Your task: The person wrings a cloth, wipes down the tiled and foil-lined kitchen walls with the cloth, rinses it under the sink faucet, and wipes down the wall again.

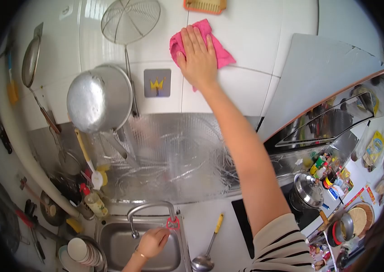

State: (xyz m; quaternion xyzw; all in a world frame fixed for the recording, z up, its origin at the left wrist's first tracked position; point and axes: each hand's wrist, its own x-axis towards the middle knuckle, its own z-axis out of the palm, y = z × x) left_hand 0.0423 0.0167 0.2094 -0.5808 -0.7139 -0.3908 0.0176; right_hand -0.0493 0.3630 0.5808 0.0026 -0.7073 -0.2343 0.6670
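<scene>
A pink cloth (222, 54) is pressed against the white tiled wall (251, 90) by my right hand (198, 59), whose fingers lie stretched over it. The cloth's loose corners stick out to the right and below the palm. Lower down, my left hand (152, 242) is over the steel sink (119, 247), its fingers closed beside the base of the curved faucet (151, 204). A red band (173, 223) circles that base near my fingertips. What those fingers pinch, if anything, is hidden.
Left of my right arm hang a wire skimmer (130, 20) and an aluminium pot (99, 99). An orange-rimmed rack (204, 5) sits above the cloth. A range hood (318, 77) juts out at right. On the counter are a ladle (205, 263) and a lidded pot (309, 192); stacked bowls (81, 251) stand left.
</scene>
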